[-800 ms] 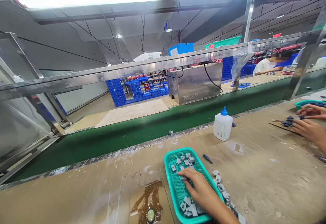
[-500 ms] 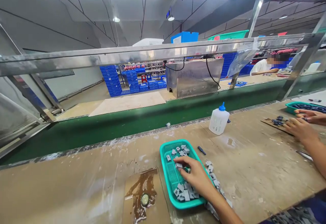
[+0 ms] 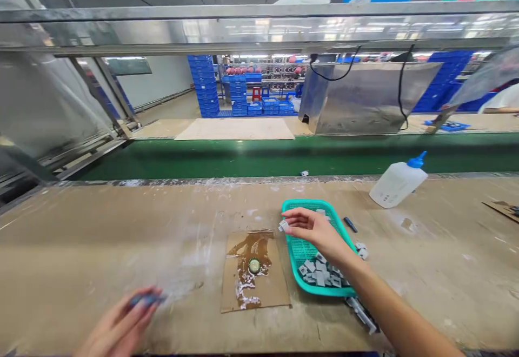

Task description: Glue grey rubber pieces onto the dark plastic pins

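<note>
worn brown bench (image 3: 121, 238), white smears; green conveyor (image 3: 243, 157) behind it, steel rail above, stacked blue crates (image 3: 205, 86) further back. teal basket (image 3: 304, 249) has grey parts (image 3: 320, 275) heaped at the near end. right hand (image 3: 310, 227) at the basket's left rim, fingertips pinching one grey part (image 3: 283, 226). left hand (image 3: 121, 322) blurred, low left, curled on something blue (image 3: 146, 299). stained cardboard (image 3: 253, 270) left of the basket, white bottle (image 3: 395, 184) lying tilted to the right.

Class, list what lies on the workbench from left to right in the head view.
Left hand → stained cardboard sheet → right hand over the teal basket → white bottle.
</note>
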`<state>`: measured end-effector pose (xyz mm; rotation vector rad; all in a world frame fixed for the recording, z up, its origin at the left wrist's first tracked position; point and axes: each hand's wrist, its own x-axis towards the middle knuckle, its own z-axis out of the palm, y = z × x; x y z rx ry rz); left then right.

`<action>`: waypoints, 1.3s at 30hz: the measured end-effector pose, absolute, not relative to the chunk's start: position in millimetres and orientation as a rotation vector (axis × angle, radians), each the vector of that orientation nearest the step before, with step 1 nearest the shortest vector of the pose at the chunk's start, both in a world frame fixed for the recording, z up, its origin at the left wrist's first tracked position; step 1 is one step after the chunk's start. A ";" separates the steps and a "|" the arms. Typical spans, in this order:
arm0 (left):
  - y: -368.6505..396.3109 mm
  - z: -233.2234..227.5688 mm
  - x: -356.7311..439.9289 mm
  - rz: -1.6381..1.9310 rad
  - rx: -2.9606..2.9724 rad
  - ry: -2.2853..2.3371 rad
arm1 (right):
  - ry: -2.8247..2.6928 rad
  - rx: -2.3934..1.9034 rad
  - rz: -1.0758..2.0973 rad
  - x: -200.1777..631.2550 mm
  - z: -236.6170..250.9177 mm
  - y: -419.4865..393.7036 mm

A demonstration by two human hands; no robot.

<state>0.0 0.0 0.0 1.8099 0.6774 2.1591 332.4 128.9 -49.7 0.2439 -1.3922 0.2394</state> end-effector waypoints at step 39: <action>82.7 79.2 134.1 1.465 2.029 0.380 | -1.697 -0.145 -0.670 283.9 -37.0 139.3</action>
